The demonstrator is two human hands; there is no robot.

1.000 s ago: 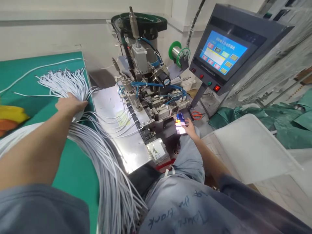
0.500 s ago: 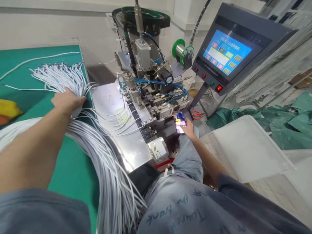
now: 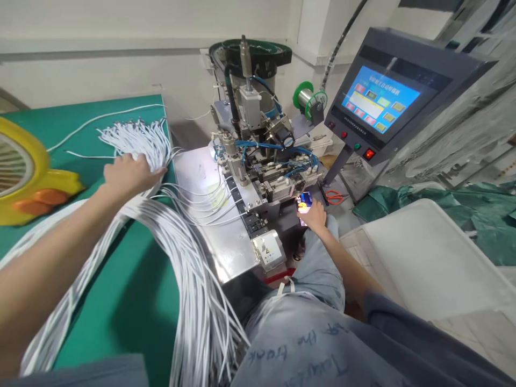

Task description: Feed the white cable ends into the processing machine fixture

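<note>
My left hand (image 3: 131,173) is closed over a thick bundle of white cables (image 3: 139,141) near their far ends, on the green table top. The cable ends fan out beyond my fingers, and small tips show there. The long part of the bundle bends back towards me and hangs over the table's front edge. On the right, my right hand (image 3: 315,216) lies over the lower part of a lit smartphone (image 3: 305,201), with a finger against its screen; nothing shows in its grasp. The phone sits at the front of the machine, its lower part hidden by the hand.
A machine (image 3: 258,161) with several cables laid across its metal plate (image 3: 205,215) stands ahead. A control screen (image 3: 381,99), a wire spool (image 3: 308,99) and orange-handled scissors (image 3: 334,197) are to its right. A yellow fan (image 3: 40,183) stands left; a white tray (image 3: 427,252) is at right.
The view has swung left and up, bringing more of the yellow fan into sight. My left hand stays on the cables. My right hand has slid slightly over the phone, which stays in place.
</note>
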